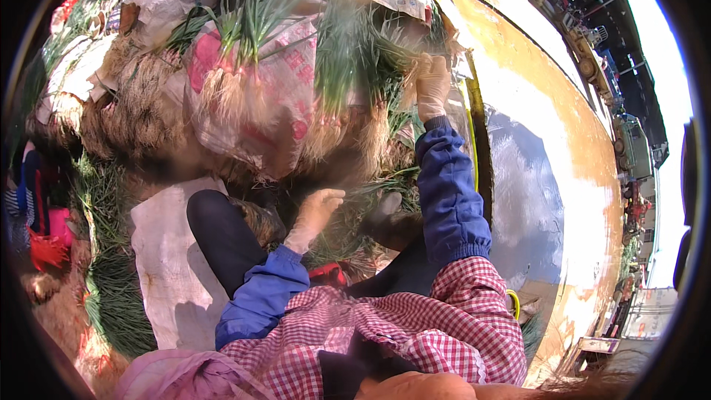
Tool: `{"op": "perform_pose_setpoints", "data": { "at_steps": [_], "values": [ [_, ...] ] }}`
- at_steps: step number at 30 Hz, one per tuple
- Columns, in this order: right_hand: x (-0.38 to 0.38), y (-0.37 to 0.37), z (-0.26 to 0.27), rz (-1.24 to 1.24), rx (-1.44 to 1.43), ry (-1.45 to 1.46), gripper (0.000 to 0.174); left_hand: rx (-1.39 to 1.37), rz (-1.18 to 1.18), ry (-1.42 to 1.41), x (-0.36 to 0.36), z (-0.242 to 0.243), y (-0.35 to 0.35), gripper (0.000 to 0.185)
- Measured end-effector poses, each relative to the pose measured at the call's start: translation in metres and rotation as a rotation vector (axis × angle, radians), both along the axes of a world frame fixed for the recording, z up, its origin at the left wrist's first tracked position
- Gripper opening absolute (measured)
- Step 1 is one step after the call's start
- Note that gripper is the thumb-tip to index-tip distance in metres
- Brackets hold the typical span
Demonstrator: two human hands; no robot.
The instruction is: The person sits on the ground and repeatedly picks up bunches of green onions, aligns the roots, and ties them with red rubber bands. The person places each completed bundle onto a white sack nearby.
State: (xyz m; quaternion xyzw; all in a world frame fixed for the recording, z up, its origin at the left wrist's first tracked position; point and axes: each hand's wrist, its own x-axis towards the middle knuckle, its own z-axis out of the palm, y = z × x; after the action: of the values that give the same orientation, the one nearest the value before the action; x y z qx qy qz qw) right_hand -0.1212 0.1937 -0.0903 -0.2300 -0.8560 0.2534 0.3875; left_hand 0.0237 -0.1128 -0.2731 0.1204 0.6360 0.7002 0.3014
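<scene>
My right hand [435, 80], in a thin pale glove, is closed at the root end of some spring onions [397, 50] by the right side of the heap. Over my lap hovers my left hand [319, 211], also gloved, with its fingers bent; nothing shows clearly in it. Ahead of me, a small bunch of spring onions [244, 55] with pale roots lies on a white woven sack [272, 139] with red print. More spring onions [336, 83] lie just right of it, their roots hanging towards me.
At my right stands a wet, yellowish metal surface [516, 94] with a dark edge. A pale sheet [172, 266] lies left of my knee, beside piled spring onions [119, 289]. Loose green leaves [339, 244] litter the ground between my legs. Part of another person [33, 194] shows at far left.
</scene>
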Motion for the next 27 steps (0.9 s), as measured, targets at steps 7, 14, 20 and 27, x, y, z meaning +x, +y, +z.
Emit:
{"op": "perform_pose_setpoints", "data": {
  "at_steps": [7, 14, 20, 27],
  "values": [
    [0.013, -0.015, 0.037, 0.261, -0.278, 0.294, 0.021, 0.35, 0.109, -0.137, -0.064, 0.113, 0.025, 0.032],
    [0.141, -0.145, -0.023, 0.404, -0.033, 0.181, 0.011, 0.575, -0.03, -0.486, -0.086, 0.122, 0.067, 0.063],
    [0.188, -0.192, -0.085, 0.54, -0.04, -0.186, 0.043, 0.581, -0.388, -0.643, -0.06, 0.08, 0.03, 0.092],
    [0.193, -0.147, -0.056, 0.288, -0.121, -0.19, 0.062, 0.389, -0.378, -0.709, -0.061, 0.093, -0.011, 0.064]
  ]
}}
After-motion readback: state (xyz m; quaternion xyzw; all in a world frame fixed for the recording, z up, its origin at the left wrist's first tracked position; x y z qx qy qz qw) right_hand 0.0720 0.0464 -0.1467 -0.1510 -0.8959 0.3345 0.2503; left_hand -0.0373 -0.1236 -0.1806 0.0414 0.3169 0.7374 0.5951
